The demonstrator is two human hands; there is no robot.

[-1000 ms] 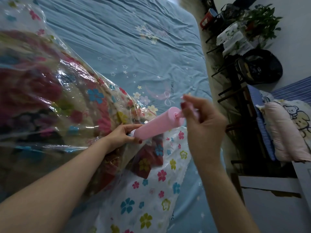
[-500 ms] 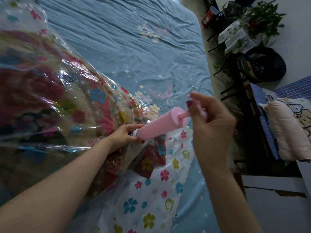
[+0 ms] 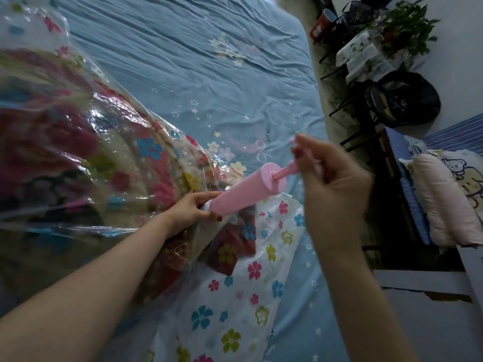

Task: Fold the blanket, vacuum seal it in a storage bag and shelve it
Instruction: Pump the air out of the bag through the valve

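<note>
A clear storage bag (image 3: 109, 142) printed with small flowers lies on the bed, with a red and dark floral blanket (image 3: 47, 158) folded inside it. A pink hand pump (image 3: 245, 190) stands tilted on the bag, its white nozzle end down on the plastic. My left hand (image 3: 193, 207) grips the pump's lower end where it meets the bag. My right hand (image 3: 332, 184) grips the pump's pink plunger handle, and a short piece of the rod shows above the barrel. The bag's flat printed end (image 3: 248, 283) spreads toward me.
The bed (image 3: 209, 74) has a blue sheet with stars. To its right runs a narrow floor strip with a dark chair (image 3: 402, 100), a potted plant (image 3: 402, 24) on a small table, and a bench with pillows (image 3: 444, 197).
My right hand has drawn the plunger a little out of the barrel, up and to the right. My left hand stays at the pump's base.
</note>
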